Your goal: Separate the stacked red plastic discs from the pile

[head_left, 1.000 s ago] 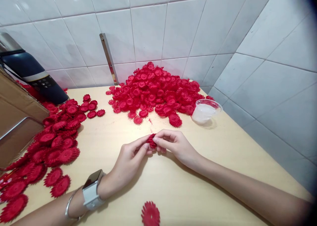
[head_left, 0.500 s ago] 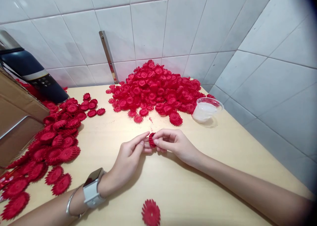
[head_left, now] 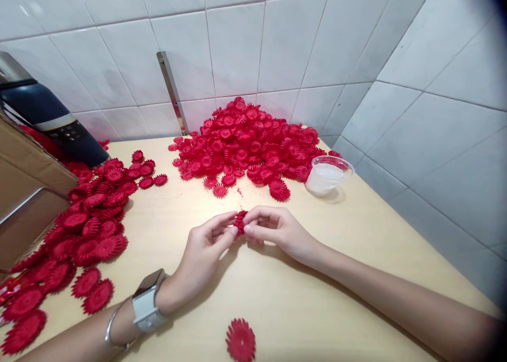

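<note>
My left hand [head_left: 206, 248] and my right hand [head_left: 277, 230] meet over the middle of the pale wooden table [head_left: 356, 256]. Between their fingertips they pinch one small red flower-shaped piece [head_left: 240, 221], partly hidden by the fingers. A watch and a bangle are on my left wrist. A single flat red flower piece [head_left: 240, 341] lies on the table close to me, below the hands.
A big heap of red flower pieces [head_left: 249, 145] is piled against the tiled wall at the back. Another spread of them [head_left: 87, 224] covers the left side. A clear plastic cup [head_left: 328, 176] stands at the right of the heap. A cardboard box [head_left: 27, 193] and a dark flask [head_left: 51, 121] are at far left.
The hands stay together on the same red piece, with the fingers shifting slightly around it. Nothing else on the table has moved.
</note>
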Available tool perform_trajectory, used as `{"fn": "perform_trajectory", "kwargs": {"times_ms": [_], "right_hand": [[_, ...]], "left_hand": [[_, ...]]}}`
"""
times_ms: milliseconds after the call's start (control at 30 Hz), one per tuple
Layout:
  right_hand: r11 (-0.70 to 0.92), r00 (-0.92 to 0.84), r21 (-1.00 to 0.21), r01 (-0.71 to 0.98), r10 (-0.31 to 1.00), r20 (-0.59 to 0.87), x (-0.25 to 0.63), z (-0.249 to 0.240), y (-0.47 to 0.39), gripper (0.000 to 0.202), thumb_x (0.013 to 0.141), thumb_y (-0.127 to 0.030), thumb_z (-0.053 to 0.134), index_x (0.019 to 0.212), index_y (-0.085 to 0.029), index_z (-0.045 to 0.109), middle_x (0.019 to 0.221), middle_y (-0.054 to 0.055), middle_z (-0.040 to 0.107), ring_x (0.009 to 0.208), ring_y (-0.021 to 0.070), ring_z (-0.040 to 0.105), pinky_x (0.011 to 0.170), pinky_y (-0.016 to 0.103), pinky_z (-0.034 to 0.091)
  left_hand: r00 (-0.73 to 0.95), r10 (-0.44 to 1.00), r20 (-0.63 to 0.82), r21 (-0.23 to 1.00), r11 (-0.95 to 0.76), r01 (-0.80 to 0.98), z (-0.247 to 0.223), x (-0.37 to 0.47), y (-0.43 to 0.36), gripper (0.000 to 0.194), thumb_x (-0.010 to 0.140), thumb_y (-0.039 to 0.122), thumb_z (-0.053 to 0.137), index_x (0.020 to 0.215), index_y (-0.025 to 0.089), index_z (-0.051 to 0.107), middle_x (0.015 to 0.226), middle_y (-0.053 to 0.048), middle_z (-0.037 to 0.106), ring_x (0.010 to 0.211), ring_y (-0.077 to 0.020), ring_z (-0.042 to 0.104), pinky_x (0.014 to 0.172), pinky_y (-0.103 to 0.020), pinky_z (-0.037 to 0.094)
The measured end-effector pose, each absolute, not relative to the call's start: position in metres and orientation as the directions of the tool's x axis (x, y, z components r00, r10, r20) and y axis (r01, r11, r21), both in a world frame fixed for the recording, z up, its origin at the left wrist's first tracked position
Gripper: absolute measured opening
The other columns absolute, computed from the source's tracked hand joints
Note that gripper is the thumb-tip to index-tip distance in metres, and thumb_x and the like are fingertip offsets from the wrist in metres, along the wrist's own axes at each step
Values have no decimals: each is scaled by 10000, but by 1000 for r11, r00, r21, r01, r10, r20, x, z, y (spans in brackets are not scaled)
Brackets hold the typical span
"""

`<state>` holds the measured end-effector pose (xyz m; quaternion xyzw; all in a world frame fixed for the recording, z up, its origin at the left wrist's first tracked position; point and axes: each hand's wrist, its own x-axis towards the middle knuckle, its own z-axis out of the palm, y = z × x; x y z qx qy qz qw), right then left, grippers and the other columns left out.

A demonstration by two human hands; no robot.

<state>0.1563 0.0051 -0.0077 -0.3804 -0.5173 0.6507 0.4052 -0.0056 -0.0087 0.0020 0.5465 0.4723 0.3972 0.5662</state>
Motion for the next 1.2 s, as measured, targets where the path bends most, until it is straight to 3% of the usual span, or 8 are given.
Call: {"fn": "perform_trajectory", "kwargs": {"times_ms": [133,300,567,733,1200], "right_hand": [[-137,-393,-984,-117,916,-81,155,-9,4,160,698,-275,614,680,-127,557,574,-1,554,519,89,476,503,233,373],[-98,-449,-988,-124,893,-32,157,-15,2,166,745,-290,577,689,-140,531,610,-2,544,567,100,493,570,248,400],[20,-487,-1000,23,873,7,159,-14,1,143,821,-270,477,734,-157,484,609,-5,522,583,118,506,588,263,399],[-81,-490,-993,-81,871,-31,159,-9,1,163,771,-287,526,696,-160,457,577,-23,490,540,105,472,533,247,380],[-91,-458,-990,-110,888,-31,165,-10,3,143,709,-242,543,621,-156,469,523,-33,456,504,95,406,491,231,285]], "left_hand": [[226,968,-106,993,93,71,2,-6,-8,284,745,240,583,1019,167,599,1040,-70,645,863,-179,612,738,-255,492],[286,952,-105,994,103,22,3,-5,-10,310,683,207,650,984,175,583,827,-38,686,751,-168,639,713,-268,501],[249,964,-91,993,70,92,4,-3,-7,159,722,166,576,870,133,623,868,-66,664,789,-170,605,716,-256,471],[188,965,-181,983,178,35,2,-5,0,68,712,144,555,735,122,615,692,-26,648,634,-131,594,619,-237,473],[38,977,-210,973,212,-86,1,-6,3,93,656,175,620,711,100,629,693,-51,665,637,-140,618,645,-243,497]]}}
